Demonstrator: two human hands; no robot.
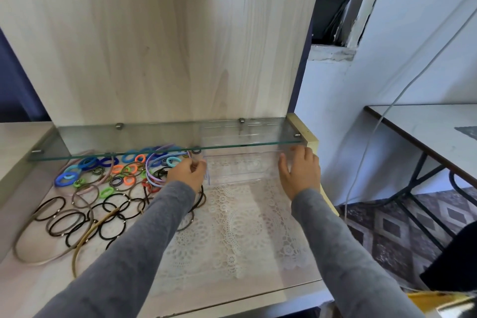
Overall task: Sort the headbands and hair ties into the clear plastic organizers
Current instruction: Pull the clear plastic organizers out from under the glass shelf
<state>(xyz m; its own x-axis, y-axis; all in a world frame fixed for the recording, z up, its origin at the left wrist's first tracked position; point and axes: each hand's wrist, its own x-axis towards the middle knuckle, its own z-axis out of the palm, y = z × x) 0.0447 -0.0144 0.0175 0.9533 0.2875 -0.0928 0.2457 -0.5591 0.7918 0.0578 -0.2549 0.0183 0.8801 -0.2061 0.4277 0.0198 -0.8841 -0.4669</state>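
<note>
A clear plastic organizer stands on the lace cloth under the glass shelf, toward the back right. My left hand grips its left wall, fingers curled over the edge. My right hand lies flat against its right side with fingers spread. To the left lies a heap of coloured hair ties, several black and brown elastic ties, a lilac headband and beige headbands.
A glass shelf on metal pins hangs just above the organizer. A white lace cloth covers the wooden surface. The cabinet's side post stands right of my right hand. A table and a hanging cable are further right.
</note>
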